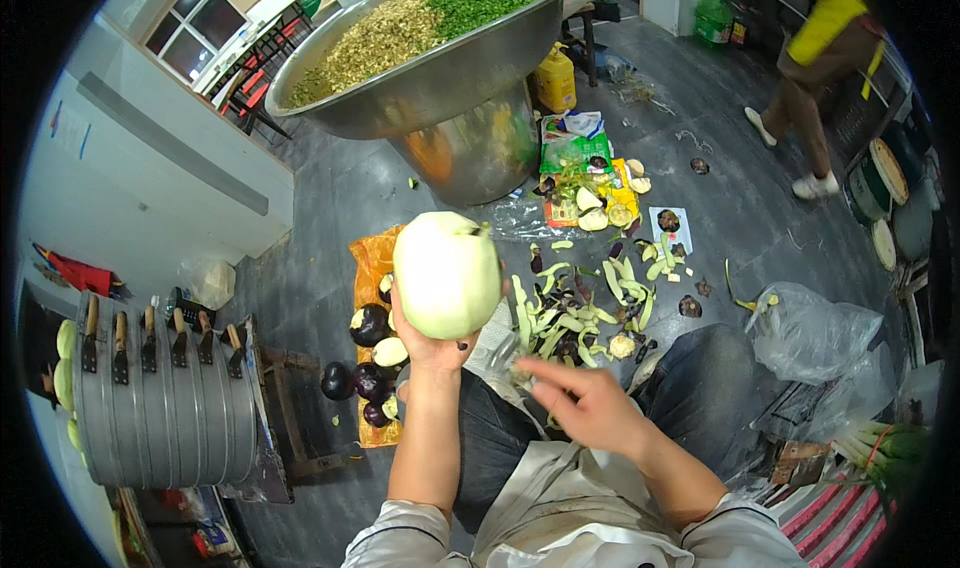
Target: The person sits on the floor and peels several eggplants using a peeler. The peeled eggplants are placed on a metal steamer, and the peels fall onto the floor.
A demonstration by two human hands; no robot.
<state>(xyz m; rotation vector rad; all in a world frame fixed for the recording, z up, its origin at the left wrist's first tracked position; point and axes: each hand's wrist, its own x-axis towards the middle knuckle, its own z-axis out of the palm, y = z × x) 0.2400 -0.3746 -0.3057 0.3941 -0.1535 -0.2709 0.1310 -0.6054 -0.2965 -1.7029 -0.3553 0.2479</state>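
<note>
My left hand (pixel 437 349) holds up a large peeled round eggplant (pixel 448 279), pale green, supporting it from below. A small dark scrap sticks to the heel of that palm. To the right and lower, my right hand (pixel 592 407) hovers above my lap with its index finger extended, apart from the eggplant; blur hides whether anything small is in it. Left of my knee, several dark purple round eggplants (pixel 370 325) lie on and beside an orange mesh bag (pixel 369 259), some partly peeled. Pale and purple peelings (pixel 551 320) are heaped on the floor beyond my right hand.
A wide metal basin (pixel 450 80) of chopped filling and greens stands on a metal drum (pixel 472 155). Steamer tiers with wooden handles (pixel 165 403) are stacked left. A person in a yellow top (pixel 825 24) is at upper right. Plastic bags (pixel 814 328) and scallions (pixel 885 448) lie right.
</note>
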